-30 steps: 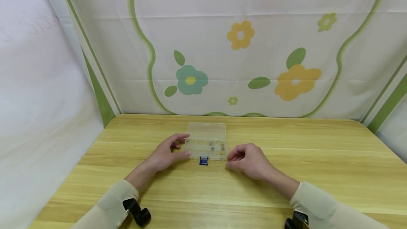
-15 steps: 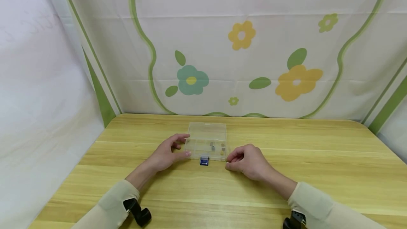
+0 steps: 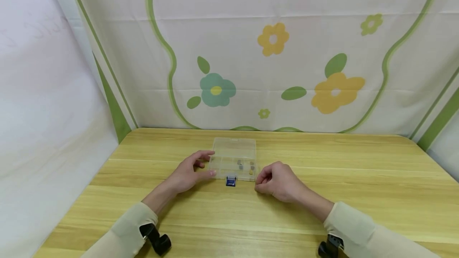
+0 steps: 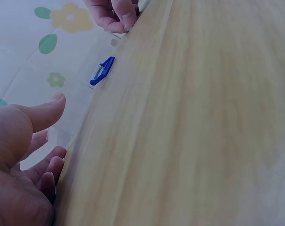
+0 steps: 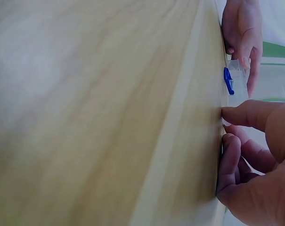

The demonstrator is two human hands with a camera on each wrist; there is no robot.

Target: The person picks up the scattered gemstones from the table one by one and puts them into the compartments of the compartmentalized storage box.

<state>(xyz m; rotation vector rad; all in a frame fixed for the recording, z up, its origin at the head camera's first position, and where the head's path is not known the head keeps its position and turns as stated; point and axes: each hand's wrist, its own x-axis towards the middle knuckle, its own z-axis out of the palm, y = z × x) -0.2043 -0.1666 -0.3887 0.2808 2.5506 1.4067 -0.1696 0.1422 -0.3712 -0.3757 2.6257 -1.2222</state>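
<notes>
A clear plastic compartment box [image 3: 229, 167] lies on the table with its lid [image 3: 234, 147] tipped back and a blue latch [image 3: 231, 180] at its front. Several tiny grey pieces [image 3: 240, 164] and a yellowish piece [image 3: 251, 172] lie in the right-hand compartments. My left hand [image 3: 186, 172] spans the box's left side, thumb over its front corner, fingers spread loosely. Low by the front right corner, my right hand [image 3: 281, 182] has thumb and forefinger brought together, other fingers curled. A small pale, shiny piece [image 4: 128, 28] shows at its fingertips in the left wrist view; its kind I cannot tell.
The wood-grain table [image 3: 229, 222] extends around the box on all sides. A white curtain [image 3: 251, 63] printed with flowers hangs behind the back edge, and pale cloth [image 3: 53, 110] closes off the left side. Black camera mounts [image 3: 155, 239] sit on both wrists.
The right thumb and fingertips have shifted slightly, and the small glint between them is now mostly covered in the head view. The left hand and the box stay in place.
</notes>
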